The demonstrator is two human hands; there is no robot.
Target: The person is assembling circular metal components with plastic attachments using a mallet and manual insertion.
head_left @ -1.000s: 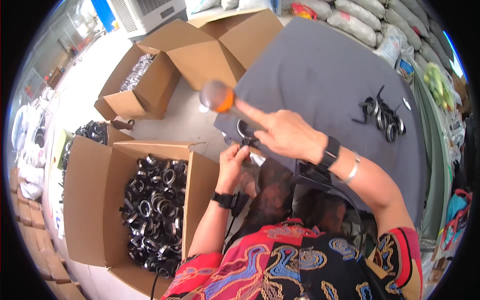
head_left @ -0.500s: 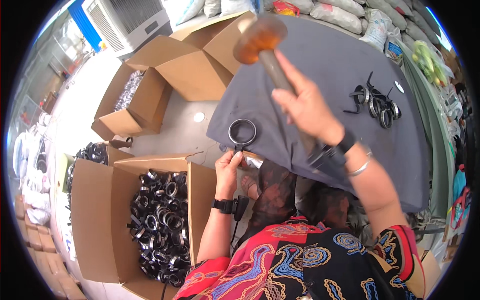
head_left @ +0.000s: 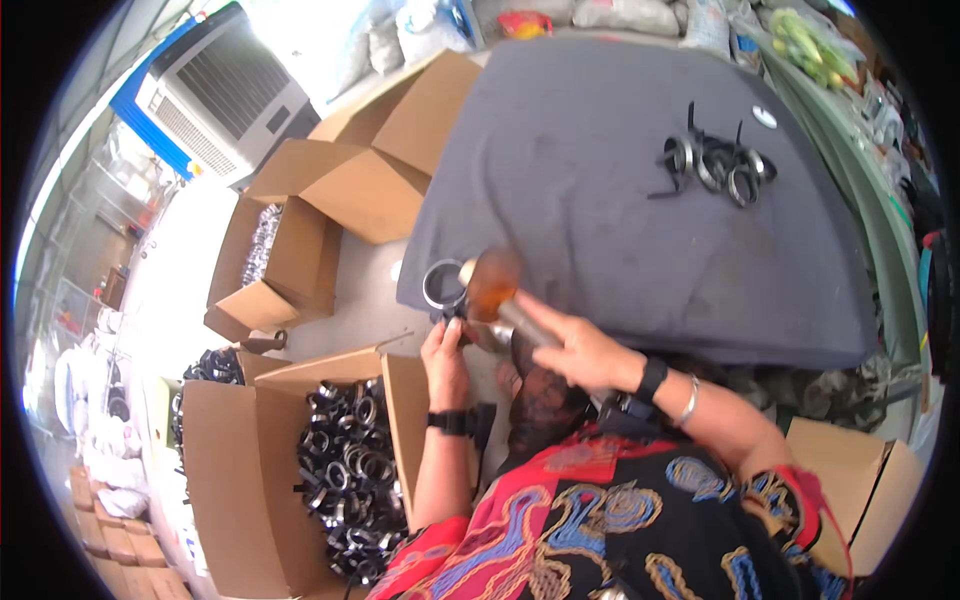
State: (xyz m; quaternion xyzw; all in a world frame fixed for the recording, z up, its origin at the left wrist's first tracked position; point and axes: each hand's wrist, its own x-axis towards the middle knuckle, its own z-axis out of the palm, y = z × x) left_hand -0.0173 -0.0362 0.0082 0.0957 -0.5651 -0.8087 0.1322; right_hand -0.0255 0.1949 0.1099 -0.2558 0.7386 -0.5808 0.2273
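At the table's near left corner, my left hand (head_left: 446,368) pinches the black tail of a metal ring with a black band (head_left: 428,288). The ring lies flat on the grey cloth. My right hand (head_left: 585,352) is wrapped round the handle of a mallet with an amber head (head_left: 497,284). The mallet head is low beside the ring's right side, slightly blurred; whether it touches the ring I cannot tell. Farther right on the cloth sits a small group of similar black-banded rings (head_left: 742,186) with tails sticking out.
The grey-covered table (head_left: 600,150) spreads ahead. At my left stands an open cardboard box (head_left: 235,480) full of black-banded rings. Another carton (head_left: 300,255) with shiny metal rings is beyond it. A white air cooler (head_left: 225,90) stands at the far left. A white disc (head_left: 764,117) lies far right.
The mallet has swung down and left from its raised position to beside the ring. My view has shifted, and my left hand still holds the ring's tail.
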